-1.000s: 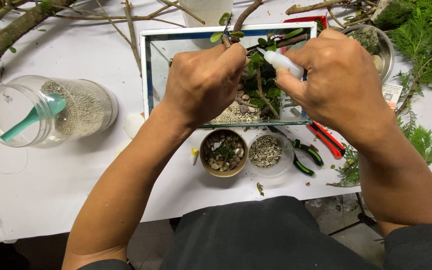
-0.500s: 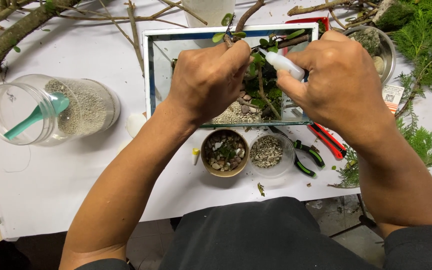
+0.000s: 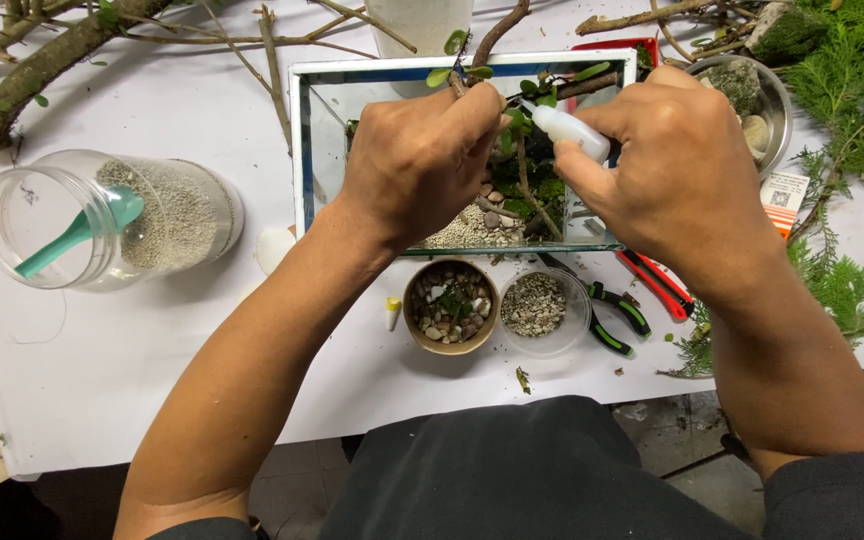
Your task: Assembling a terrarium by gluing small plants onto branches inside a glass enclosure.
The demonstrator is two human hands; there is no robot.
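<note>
We find the left hand (image 3: 417,160) pinching a leafy twig (image 3: 524,170) upright inside the glass tank (image 3: 304,150) at the table's far edge. The right hand (image 3: 677,170) grips a small white squeeze bottle (image 3: 570,132), nozzle apparently aimed at the twig's stem, the hold steadying it for application.

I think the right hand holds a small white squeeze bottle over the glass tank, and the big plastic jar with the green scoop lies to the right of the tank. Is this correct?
Not quite. The plastic jar with the green scoop lies to the left of the glass tank, not the right; the head view shows this. The rest holds: the right hand holds the small white squeeze bottle over the tank.
</note>
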